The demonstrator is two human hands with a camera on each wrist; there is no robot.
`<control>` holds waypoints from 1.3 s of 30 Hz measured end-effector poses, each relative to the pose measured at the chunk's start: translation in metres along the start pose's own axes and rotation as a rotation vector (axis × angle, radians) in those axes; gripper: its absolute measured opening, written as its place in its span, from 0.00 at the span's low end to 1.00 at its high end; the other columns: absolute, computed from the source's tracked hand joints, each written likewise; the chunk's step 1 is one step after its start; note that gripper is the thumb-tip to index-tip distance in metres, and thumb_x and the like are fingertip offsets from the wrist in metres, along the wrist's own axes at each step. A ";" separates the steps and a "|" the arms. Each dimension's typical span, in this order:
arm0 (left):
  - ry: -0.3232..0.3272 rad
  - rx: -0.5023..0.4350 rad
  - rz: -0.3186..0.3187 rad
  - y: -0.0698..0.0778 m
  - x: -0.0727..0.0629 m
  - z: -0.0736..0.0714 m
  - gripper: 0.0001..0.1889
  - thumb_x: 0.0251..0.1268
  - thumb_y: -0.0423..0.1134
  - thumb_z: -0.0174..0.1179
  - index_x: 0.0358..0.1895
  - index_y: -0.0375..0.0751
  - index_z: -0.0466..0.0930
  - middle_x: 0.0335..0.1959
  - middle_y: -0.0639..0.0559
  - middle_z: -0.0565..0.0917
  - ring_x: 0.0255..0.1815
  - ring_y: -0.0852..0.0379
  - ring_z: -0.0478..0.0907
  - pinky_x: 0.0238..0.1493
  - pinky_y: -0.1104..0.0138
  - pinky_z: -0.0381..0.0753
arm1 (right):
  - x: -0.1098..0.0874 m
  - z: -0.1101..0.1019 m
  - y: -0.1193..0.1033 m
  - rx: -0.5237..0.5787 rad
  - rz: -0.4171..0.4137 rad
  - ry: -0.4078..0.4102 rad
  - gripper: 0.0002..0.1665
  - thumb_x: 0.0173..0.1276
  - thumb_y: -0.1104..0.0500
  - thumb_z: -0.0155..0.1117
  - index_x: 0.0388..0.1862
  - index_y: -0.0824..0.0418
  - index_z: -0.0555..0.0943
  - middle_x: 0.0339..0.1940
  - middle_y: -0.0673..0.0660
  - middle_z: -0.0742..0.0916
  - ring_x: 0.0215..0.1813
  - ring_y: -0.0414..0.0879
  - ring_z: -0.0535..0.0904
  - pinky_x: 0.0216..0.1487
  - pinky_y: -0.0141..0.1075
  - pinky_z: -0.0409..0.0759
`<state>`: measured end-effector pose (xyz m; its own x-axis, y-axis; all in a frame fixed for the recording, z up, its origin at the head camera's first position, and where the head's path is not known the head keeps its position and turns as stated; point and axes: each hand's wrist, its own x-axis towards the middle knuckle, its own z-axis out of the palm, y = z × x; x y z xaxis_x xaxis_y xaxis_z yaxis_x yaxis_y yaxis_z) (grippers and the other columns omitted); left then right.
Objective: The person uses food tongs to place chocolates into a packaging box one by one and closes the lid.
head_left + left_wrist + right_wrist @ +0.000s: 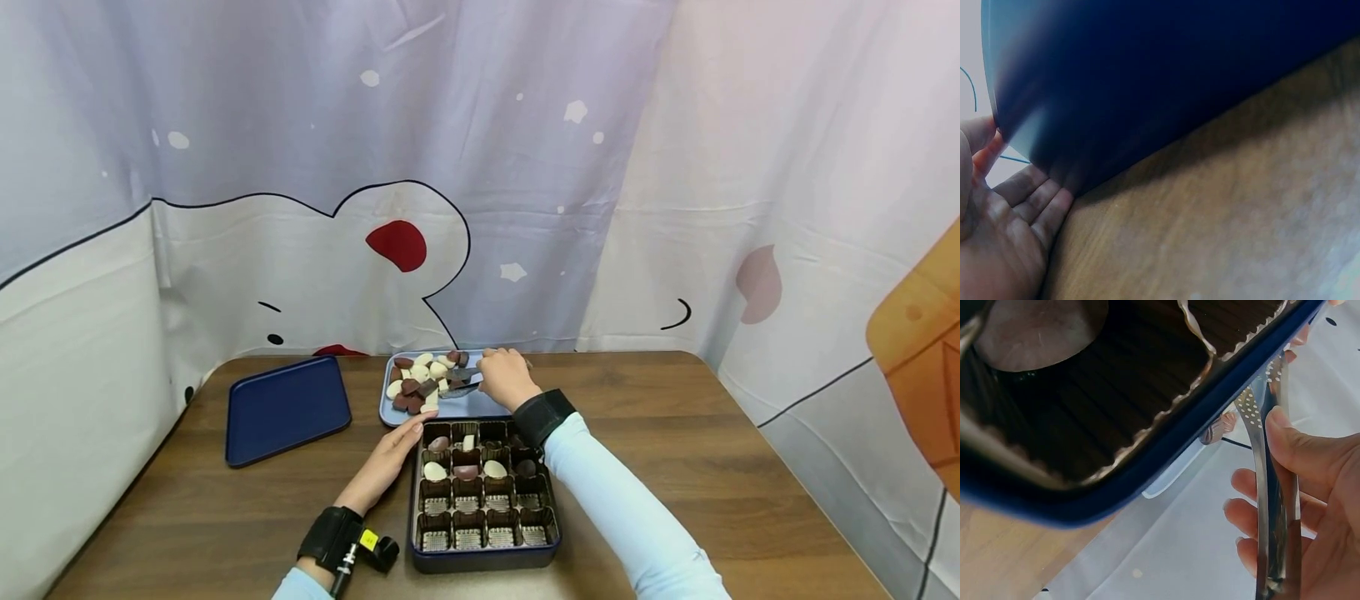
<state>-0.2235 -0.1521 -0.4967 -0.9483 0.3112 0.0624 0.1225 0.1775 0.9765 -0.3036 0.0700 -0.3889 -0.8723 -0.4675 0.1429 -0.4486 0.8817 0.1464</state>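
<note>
Metal tongs (1263,506) with perforated ends are gripped in my right hand (506,379), the thumb on one arm and the fingers on the other. Their ends reach over the light blue tray (475,406), among white and brown chocolate pieces (420,375). My left hand (386,462) rests against the far left corner of a dark blue box (487,560), its fingers (1041,200) fairly straight along the outside wall. Inside the box sits a brown plastic divider (482,510). Pieces, including a white one (435,472) and a reddish-brown one (466,472), lie in its two far rows. Both near rows hold nothing.
To the left, a dark blue tray (288,408) lies on the wooden table (660,433). A printed curtain (525,208) hangs close behind the table's far edge. The light blue tray sits right behind the box.
</note>
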 end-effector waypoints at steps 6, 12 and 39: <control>0.001 -0.001 0.007 0.002 0.000 0.000 0.25 0.88 0.48 0.41 0.79 0.45 0.66 0.83 0.41 0.61 0.86 0.39 0.49 0.84 0.38 0.46 | 0.003 0.007 -0.003 -0.025 0.004 0.001 0.13 0.66 0.52 0.76 0.47 0.56 0.91 0.43 0.53 0.88 0.49 0.52 0.84 0.52 0.43 0.81; 0.004 -0.001 0.014 0.002 0.000 0.000 0.25 0.88 0.47 0.41 0.79 0.44 0.67 0.83 0.41 0.62 0.86 0.39 0.50 0.84 0.38 0.45 | 0.001 0.005 -0.006 -0.048 0.025 0.003 0.11 0.69 0.52 0.74 0.45 0.55 0.91 0.43 0.53 0.87 0.46 0.51 0.84 0.50 0.42 0.81; 0.013 0.009 0.013 0.002 -0.001 0.000 0.25 0.88 0.47 0.41 0.79 0.46 0.68 0.83 0.41 0.62 0.86 0.40 0.51 0.84 0.40 0.48 | -0.050 -0.036 0.016 0.178 0.087 0.147 0.13 0.70 0.52 0.71 0.48 0.56 0.90 0.30 0.52 0.79 0.29 0.47 0.75 0.30 0.32 0.63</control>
<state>-0.2225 -0.1523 -0.4951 -0.9505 0.3010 0.0775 0.1372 0.1824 0.9736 -0.2602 0.1054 -0.3580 -0.8775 -0.3822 0.2898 -0.4116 0.9102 -0.0460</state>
